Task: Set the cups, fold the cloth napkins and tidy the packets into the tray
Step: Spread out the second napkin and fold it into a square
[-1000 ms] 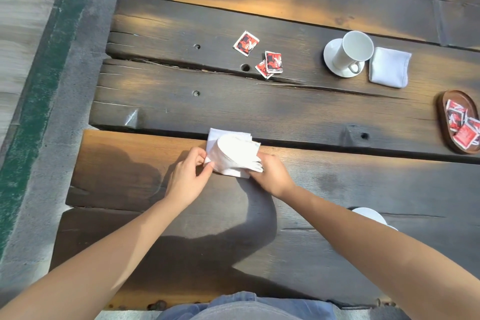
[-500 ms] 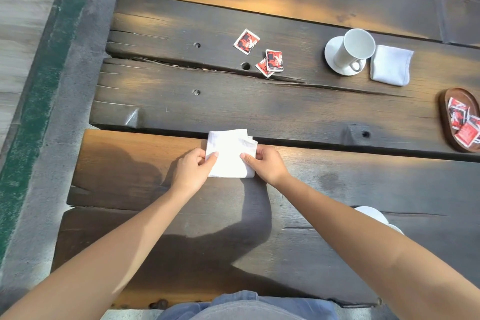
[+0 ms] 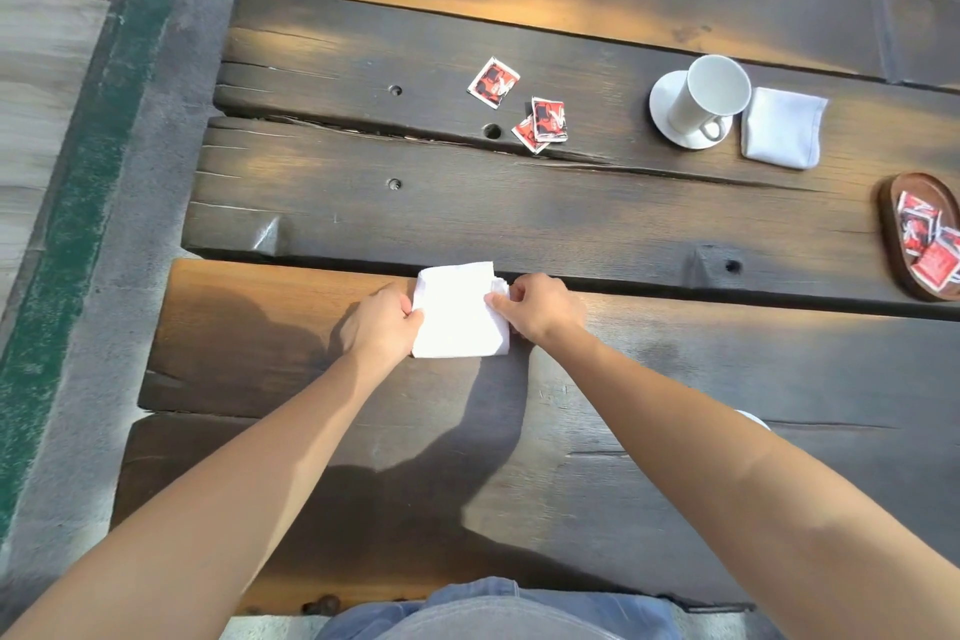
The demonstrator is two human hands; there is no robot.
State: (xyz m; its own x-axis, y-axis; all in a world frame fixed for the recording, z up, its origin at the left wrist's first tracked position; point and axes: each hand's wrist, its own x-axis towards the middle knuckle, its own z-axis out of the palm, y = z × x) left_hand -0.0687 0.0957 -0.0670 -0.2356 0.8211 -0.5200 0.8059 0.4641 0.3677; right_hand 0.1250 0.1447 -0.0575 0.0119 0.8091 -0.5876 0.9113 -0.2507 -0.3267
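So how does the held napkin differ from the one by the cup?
The near napkin is pinched by the left hand and right hand; the far napkin lies untouched beside the saucer. The near one's right edge shows loose layers; the far one looks tidy. Both are white.

Both bare forearms reach forward and converge. The left grip (image 3: 382, 322), its fingers curled, pinches the left edge of the napkin (image 3: 457, 317). The right grip (image 3: 543, 309), knuckles up, pinches the right edge.
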